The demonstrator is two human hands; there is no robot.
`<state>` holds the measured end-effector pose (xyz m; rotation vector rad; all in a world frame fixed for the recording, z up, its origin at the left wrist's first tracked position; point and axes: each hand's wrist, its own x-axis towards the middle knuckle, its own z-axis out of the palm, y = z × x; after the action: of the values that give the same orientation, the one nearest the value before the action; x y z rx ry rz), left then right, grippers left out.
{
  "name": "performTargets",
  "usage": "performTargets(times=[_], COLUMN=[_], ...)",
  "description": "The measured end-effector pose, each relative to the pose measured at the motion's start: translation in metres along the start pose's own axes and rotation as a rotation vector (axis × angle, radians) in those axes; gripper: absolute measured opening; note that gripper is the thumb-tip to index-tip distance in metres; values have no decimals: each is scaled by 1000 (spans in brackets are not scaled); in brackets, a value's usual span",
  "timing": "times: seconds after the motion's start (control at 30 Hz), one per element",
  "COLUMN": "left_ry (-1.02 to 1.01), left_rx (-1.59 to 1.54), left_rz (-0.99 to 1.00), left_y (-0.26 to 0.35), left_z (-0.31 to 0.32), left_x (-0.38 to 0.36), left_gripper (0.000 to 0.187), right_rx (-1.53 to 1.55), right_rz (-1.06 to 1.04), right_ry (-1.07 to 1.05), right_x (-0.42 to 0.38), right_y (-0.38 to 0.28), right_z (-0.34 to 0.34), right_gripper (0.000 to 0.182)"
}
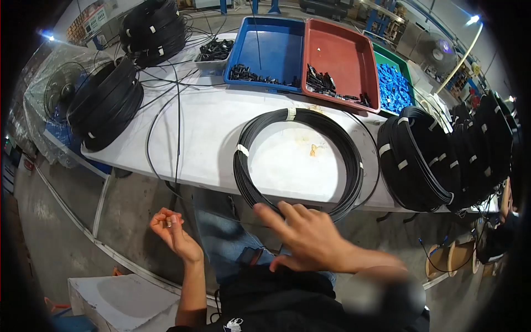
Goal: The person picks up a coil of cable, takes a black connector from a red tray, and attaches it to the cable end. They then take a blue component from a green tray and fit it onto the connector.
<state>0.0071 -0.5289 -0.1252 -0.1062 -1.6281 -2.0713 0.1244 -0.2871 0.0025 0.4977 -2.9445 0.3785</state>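
A coil of black cable (241,174), tied with white tape bands, lies flat on the white table (204,127). My right hand (310,238) reaches over the coil's near side, fingers apart and nothing in its grip; the fingertips overlap the cable in this view. Off the table's front edge, to the left, my left hand (178,237) is held with its fingers curled against the thumb. I cannot tell what small thing, if any, sits in that pinch. A loose cable end (178,127) runs down across the table above the left hand.
Behind the coil stand a blue tray (272,25) and a red tray (345,50) with small black parts, and a green tray (409,88) of blue parts. Stacked black coils flank the work area at left (105,105) and right (415,160). A white box (121,299) stands low left.
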Motion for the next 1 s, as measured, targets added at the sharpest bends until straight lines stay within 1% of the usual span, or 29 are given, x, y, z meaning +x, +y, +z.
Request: performTargets(times=[0.07,0.13,0.17,0.2,0.23,0.3,0.33,0.37,0.4,0.43,0.47,0.5,0.53,0.57,0.6,0.63,0.67,0.7,0.73,0.8,0.83,0.87,0.93,0.97,1.0], left_ry=[-25,-32,-6,22,18,-77,-81,-199,-319,-397,-400,-413,-427,-518,-522,-517,-508,-530,-526,-699,-746,-745,-653,-629,-625], left_rx=[-195,-233,-217,-206,-216,-314,-321,-352,-383,-370,-375,-390,-404,-471,-476,-576,-676,-739,-743,-652,-854,-856,-1364,-1228,-1228], left_rz=[-153,-213,-245,-274,-259,-340,-341,-387,-430,-471,-468,-560,-651,-651,-645,-758,-870,-902,-898,-682,-812,-806,-1106,-1105,-1105], left_y=[-11,-22,-30,-33,-30,-28,-29,-34,-38,-38,-36,-26,-20,-26,-23,-19,-17,-34,-44,-42,-36,-26,-17,-23,-31], left_z=[-4,1,3,4,6,11,13,13,15,20,26,36,43,43,47,52,55,51,49,56,50,52,57,53,57], left_x=[-6,-10,-15,-19,-24,-38,-44,-49,-54,-58,-63,-67,-67,-67,-67,-70,-71,-77,-85,-94,-99,-100,-100,-103,-105], left_gripper=[18,15,15,14,14,15,15,16,17,19,19,20,21,27,27,31,35,40,40,50,68,68,79,73,73], right_rx=[-313,-317,-288,-296,-244,-202,-127,-49,18,128,238,414,572,685,798,903,1012,1070,1128,1358,1342,1325,1402,1499,1596], right_rz=[-44,137,109,105,130,156,129,103,144,143,138,153,206,154,99,78,135,193,253,329,320,311,230,230,230], right_ry=[154,104,129,147,140,136,250,361,416,493,570,612,590,655,715,746,739,768,794,847,932,1020,1018,1044,1067], right_x=[7,16,19,21,21,18,16,13,10,7,3,1,-3,-4,-6,-8,-12,-18,-23,-28,-28,-27,-39,-43,-48], right_y=[2,7,6,3,-2,-10,-13,-18,-26,-28,-28,-28,-35,-37,-39,-41,-47,-48,-48,-51,-50,-49,-47,-46,-45], right_z=[33,50,48,41,28,2,-13,-28,-48,-59,-66,-71,-82,-84,-85,-88,-93,-94,-94,-96,-89,-81,-77,-78,-80], right_gripper=[85,92,87,87,86,85,77,69,70,73,76,81,75,72,68,67,73,74,76,79,76,74,70,71,72])
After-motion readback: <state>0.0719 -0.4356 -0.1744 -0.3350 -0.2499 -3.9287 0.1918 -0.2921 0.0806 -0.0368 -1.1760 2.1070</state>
